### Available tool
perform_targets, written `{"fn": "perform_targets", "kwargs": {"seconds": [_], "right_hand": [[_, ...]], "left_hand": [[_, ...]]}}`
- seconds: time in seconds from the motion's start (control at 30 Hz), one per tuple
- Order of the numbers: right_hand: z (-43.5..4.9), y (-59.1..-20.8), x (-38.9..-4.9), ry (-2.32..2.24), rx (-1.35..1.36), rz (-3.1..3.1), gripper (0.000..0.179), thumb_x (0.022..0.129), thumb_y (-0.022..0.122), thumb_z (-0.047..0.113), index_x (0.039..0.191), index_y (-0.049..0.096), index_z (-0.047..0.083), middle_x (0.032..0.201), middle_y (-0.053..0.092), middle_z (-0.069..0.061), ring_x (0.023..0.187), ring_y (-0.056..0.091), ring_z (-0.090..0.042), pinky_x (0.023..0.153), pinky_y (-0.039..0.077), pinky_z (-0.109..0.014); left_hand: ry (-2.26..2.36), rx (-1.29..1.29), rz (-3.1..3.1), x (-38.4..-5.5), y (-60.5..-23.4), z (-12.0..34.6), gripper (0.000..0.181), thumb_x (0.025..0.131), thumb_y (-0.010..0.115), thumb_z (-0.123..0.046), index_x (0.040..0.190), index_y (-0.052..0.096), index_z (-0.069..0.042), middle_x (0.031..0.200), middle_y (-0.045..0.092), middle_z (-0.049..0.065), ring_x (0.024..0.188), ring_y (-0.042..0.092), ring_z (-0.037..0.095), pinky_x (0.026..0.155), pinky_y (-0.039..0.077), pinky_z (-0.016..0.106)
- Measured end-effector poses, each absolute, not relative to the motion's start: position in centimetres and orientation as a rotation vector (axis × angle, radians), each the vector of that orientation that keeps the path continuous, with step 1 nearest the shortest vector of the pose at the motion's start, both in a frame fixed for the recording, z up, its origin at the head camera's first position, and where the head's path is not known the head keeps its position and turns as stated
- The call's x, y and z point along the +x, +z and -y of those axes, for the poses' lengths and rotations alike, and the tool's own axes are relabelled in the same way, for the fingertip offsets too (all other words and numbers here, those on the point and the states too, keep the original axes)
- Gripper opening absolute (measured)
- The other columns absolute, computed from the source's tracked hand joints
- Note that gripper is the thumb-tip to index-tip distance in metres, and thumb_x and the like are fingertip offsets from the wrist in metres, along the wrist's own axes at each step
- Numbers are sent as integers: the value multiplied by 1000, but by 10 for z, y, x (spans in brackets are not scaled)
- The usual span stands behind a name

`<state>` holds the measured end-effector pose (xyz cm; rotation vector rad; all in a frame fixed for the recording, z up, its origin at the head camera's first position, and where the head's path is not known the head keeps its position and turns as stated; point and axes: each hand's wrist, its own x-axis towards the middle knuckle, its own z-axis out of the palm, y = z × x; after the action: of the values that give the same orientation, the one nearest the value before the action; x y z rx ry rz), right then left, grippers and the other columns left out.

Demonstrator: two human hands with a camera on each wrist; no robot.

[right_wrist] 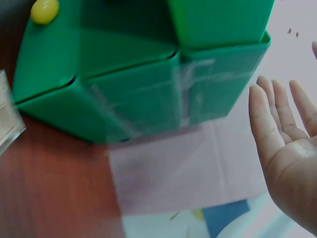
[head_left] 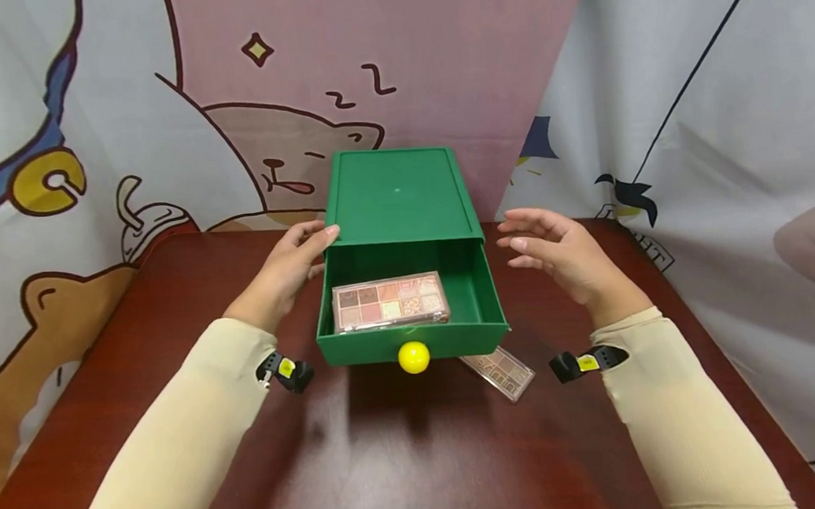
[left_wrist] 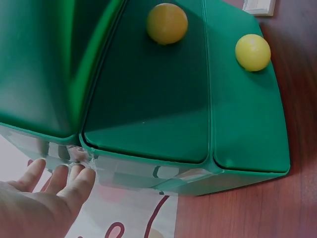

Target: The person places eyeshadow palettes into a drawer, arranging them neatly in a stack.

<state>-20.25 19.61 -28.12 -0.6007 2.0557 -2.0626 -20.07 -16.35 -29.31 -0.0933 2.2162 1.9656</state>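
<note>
A green drawer cabinet [head_left: 396, 196] stands on the table with its top drawer [head_left: 357, 349] pulled out. Inside that drawer lies an eyeshadow palette [head_left: 391, 301] with several pans under a clear lid. My left hand [head_left: 284, 265] is at the cabinet's left side, thumb at the top front edge; in the left wrist view its fingers [left_wrist: 81, 186] rest near the taped side wall. To the right of the cabinet, my right hand [head_left: 563, 253] is held apart from it, fingers loosely extended and holding nothing. The right wrist view shows its palm [right_wrist: 294, 153].
A second palette [head_left: 504, 374] lies on the dark red table [head_left: 422, 466], partly hidden beneath the drawer's front. The drawer has a yellow ball knob [head_left: 413, 357]. Lower closed drawers carry yellow knobs [left_wrist: 253, 52] too. A printed curtain [head_left: 393, 50] hangs behind.
</note>
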Motion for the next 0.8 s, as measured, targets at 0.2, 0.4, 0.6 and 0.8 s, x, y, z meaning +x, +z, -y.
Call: {"fn": "perform_targets", "kwargs": {"seconds": [0.2, 0.4, 0.6, 0.8], "right_hand": [[-213, -311, -200, -1928, -480, -2226, 30, 95, 61, 8, 124, 59, 14, 114, 61, 3, 102, 63, -9, 80, 57, -26], [-219, -345, -196, -1589, -395, -2449, 50, 92, 67, 17, 134, 49, -2, 124, 57, -13, 99, 61, -5, 82, 56, -28], [-223, -374, -191, -1520, -337, -2440, 52, 92, 65, 15, 136, 46, -5, 126, 55, -27, 98, 62, -10, 89, 53, -46], [-222, -395, -183, -1408, -338, -2481, 48, 88, 68, 13, 129, 53, -7, 115, 64, -22, 99, 63, -20, 80, 54, -28]], "left_hand": [[2006, -99, -2208, -199, -297, 160, 64, 97, 55, -38, 149, 30, -8, 149, 32, 13, 132, 38, 27, 110, 36, 42], [2013, -93, -2222, -199, -299, 159, 63, 97, 55, -38, 148, 32, -8, 149, 32, 12, 134, 37, 27, 110, 36, 43], [2044, -97, -2212, -198, -298, 159, 64, 97, 55, -37, 148, 31, -7, 148, 33, 12, 133, 37, 26, 110, 36, 43], [2044, -116, -2214, -199, -298, 160, 63, 97, 55, -37, 148, 32, -8, 149, 32, 12, 134, 36, 27, 111, 35, 42]]}}
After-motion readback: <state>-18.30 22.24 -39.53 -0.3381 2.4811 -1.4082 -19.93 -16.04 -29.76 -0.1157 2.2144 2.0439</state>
